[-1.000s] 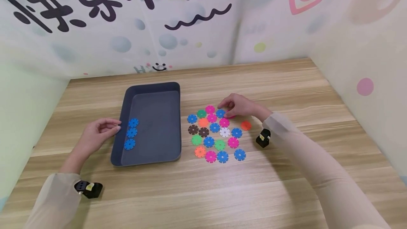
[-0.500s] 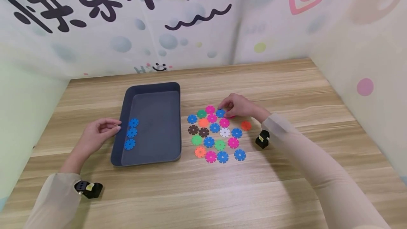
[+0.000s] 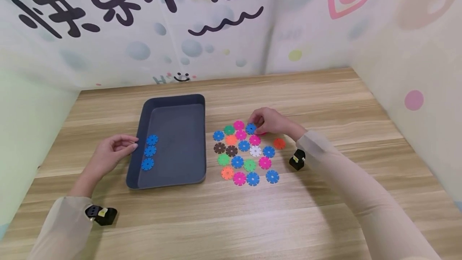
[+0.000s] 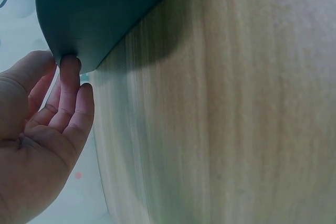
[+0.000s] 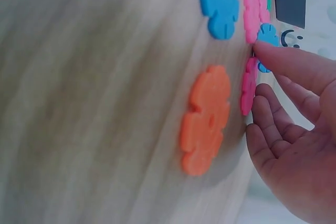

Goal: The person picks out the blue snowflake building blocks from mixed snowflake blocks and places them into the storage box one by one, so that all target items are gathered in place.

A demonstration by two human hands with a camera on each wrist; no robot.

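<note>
Head: pinching blue disc (image 3: 250, 130) in fingers of right hand (image 3: 270, 120), beside other discs (image 3: 244, 146) on table (image 3: 216, 224); left wrist: gripping tray (image 4: 100, 11) by wall with left hand (image 4: 42, 140); right wrist: judging disc light, stiff (hold by notched rim)

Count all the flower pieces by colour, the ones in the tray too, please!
Blue pieces: 10, with 3 of them in the tray
Pink pieces: 6, one partly hidden by the right hand
Orange pieces: 3, one redder
Green pieces: 3, light and dark
Dark brown pieces: 2
White piece: 1
Total in view: 25
</note>
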